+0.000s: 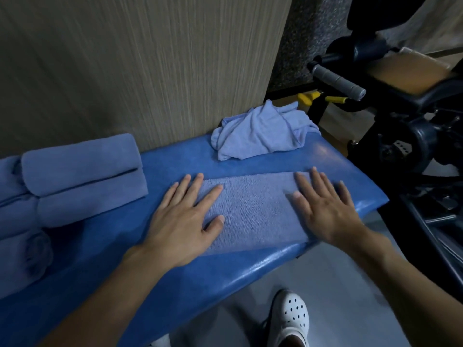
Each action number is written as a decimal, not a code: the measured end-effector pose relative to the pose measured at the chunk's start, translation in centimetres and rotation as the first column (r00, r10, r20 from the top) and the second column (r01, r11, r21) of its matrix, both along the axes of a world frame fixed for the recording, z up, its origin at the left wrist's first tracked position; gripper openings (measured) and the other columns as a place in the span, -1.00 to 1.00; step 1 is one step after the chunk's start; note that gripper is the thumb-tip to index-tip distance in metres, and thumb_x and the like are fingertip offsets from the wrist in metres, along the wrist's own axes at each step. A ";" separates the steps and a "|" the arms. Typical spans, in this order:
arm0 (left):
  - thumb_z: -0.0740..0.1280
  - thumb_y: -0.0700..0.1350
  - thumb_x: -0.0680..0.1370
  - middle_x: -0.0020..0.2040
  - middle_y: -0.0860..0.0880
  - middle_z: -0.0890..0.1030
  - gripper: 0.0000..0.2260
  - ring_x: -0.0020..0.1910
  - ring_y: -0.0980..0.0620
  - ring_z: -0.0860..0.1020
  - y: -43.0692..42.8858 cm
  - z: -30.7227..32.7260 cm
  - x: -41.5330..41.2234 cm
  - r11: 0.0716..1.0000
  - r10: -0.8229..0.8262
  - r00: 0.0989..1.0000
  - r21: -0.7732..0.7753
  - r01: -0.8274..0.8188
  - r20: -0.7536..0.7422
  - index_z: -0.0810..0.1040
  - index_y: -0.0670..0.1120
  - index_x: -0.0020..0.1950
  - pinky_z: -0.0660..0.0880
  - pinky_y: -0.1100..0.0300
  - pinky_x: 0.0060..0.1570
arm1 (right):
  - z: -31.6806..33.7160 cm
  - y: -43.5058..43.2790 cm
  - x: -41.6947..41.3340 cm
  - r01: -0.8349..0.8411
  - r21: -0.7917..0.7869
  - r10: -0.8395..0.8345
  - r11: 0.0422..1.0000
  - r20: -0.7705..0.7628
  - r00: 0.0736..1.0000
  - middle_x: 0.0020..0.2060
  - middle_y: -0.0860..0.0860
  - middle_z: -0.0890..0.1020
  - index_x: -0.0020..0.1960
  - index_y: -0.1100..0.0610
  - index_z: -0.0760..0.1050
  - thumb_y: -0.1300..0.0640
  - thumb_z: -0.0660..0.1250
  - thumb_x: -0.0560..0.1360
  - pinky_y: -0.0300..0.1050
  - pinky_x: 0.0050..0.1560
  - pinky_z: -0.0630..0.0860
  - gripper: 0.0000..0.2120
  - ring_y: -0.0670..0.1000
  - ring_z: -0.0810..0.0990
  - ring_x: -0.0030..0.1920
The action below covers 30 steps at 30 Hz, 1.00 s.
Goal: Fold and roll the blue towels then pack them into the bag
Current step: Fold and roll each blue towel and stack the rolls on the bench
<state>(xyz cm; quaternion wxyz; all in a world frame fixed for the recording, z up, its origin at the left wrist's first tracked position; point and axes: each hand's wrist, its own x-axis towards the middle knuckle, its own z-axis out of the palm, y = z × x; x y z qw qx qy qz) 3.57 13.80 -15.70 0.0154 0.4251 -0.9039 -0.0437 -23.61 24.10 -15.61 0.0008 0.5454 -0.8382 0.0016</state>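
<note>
Step in hand, as judged: fold stage, smoothing before the roll.

Left edge of frame: rolled towels [82, 176] were stacked on the blue bench [175, 284], several deep, rolls lying side by side and touching. No bag was seen anywhere in frame.

Centre: a folded towel [253, 211] was laid flat as a long strip across the bench. The left hand [183, 221] was pressed palm-down on the strip's left end, fingers spread wide and flat, two fingertips reaching past the strip's far edge onto the bench. Nothing was pinched.

Right of centre: the right hand [325, 211] was laid flat on the strip's right end, fingers spread, nothing gripped.

Upper centre-right: a crumpled towel [260, 131] was left unfolded at the bench's far end, well apart from the hands.

Next move, as judged: one short end must be picked up and rolled tightly, edges kept aligned.
</note>
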 end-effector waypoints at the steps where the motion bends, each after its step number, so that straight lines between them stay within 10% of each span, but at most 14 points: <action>1: -0.28 0.34 0.46 0.62 0.01 -0.17 -0.33 0.59 0.00 -0.21 0.0 0.1 0.0 1.000 -0.001 1.000 0.006 0.001 0.007 -0.14 0.25 0.58 -0.20 0.02 0.55 | 0.2 0.1 0.2 0.031 -0.002 -0.031 1.000 -0.017 0.999 0.58 0.01 0.06 0.57 -0.11 0.03 -0.32 -0.34 0.57 0.16 0.51 -0.07 -0.35 0.04 -0.01 0.57; 8: -0.38 0.26 0.46 0.62 0.01 0.03 -0.33 0.56 -0.01 0.03 0.3 1.4 1.1 1.000 0.005 0.999 0.009 -0.005 0.046 -0.06 0.24 0.58 -0.04 0.08 0.49 | 3.3 2.0 7.2 -0.057 -0.080 0.060 0.995 0.041 0.997 0.04 0.02 0.45 0.20 -0.02 0.42 -0.22 0.00 0.56 0.07 0.08 0.40 -0.60 0.11 0.47 0.09; 13: -0.25 0.21 0.60 0.57 0.01 0.14 -0.45 0.49 0.00 0.18 2.6 3.4 3.4 0.999 0.036 0.977 -0.009 -0.035 0.210 -0.03 0.17 0.59 0.13 0.08 0.40 | 2.4 1.5 8.2 -0.167 -0.038 0.168 0.985 0.026 0.985 0.26 0.00 0.45 0.34 -0.06 0.39 -0.27 -0.16 0.57 0.10 0.30 0.28 -0.45 0.10 0.42 0.26; 17: 0.00 0.09 0.59 0.33 -0.04 0.43 -0.64 0.24 -0.06 0.44 3.8 4.5 5.0 0.996 -0.038 0.998 -0.076 0.042 0.047 0.55 0.04 0.12 0.41 0.03 0.11 | 2.9 1.6 10.0 -0.204 -0.051 0.204 0.978 -0.013 0.979 0.25 0.03 0.46 0.24 -0.01 0.49 -0.25 -0.07 0.55 0.12 0.13 0.35 -0.48 0.13 0.44 0.24; 19: 0.08 0.04 0.62 0.52 0.02 0.27 -0.69 0.45 0.01 0.30 3.6 4.1 5.4 0.993 -0.101 0.988 0.051 0.108 -0.116 0.53 0.02 0.23 0.38 0.01 0.30 | 2.9 1.8 10.8 -0.226 -0.036 0.227 0.974 0.039 0.973 0.23 -0.02 0.44 0.25 -0.05 0.46 -0.27 -0.12 0.54 0.07 0.11 0.34 -0.46 0.09 0.44 0.20; 23: -0.30 0.19 0.48 0.60 0.14 0.01 -0.33 0.56 0.14 0.00 4.6 4.1 5.0 0.969 -0.163 0.986 0.194 0.153 0.038 0.12 0.14 0.57 0.11 0.11 0.50 | 2.4 2.6 11.3 -0.262 -0.018 0.263 0.965 0.065 0.963 0.29 -0.05 0.42 0.31 -0.07 0.41 -0.29 -0.13 0.53 0.11 0.25 0.30 -0.44 0.06 0.40 0.29; 27: -0.02 0.11 0.66 0.49 0.15 0.20 -0.61 0.41 0.08 0.22 5.3 5.7 5.3 0.957 -0.216 0.966 0.226 0.181 0.140 0.23 0.16 0.49 0.24 0.09 0.39 | 3.0 3.0 10.8 -0.321 -0.039 0.323 0.946 0.079 0.943 0.21 -0.15 0.43 0.23 -0.11 0.44 -0.28 -0.15 0.54 0.08 0.27 0.24 -0.49 0.00 0.38 0.29; 30: 0.09 0.03 0.66 0.38 0.13 0.32 -0.65 0.32 0.08 0.32 4.5 5.8 5.0 0.960 -0.167 0.983 0.215 0.179 -0.072 0.34 0.11 0.46 0.31 0.08 0.34 | 3.1 2.5 10.3 -0.279 -0.110 0.290 0.954 0.101 0.952 0.28 -0.06 0.45 0.25 -0.02 0.45 -0.24 -0.06 0.55 0.12 0.30 0.27 -0.51 0.05 0.36 0.36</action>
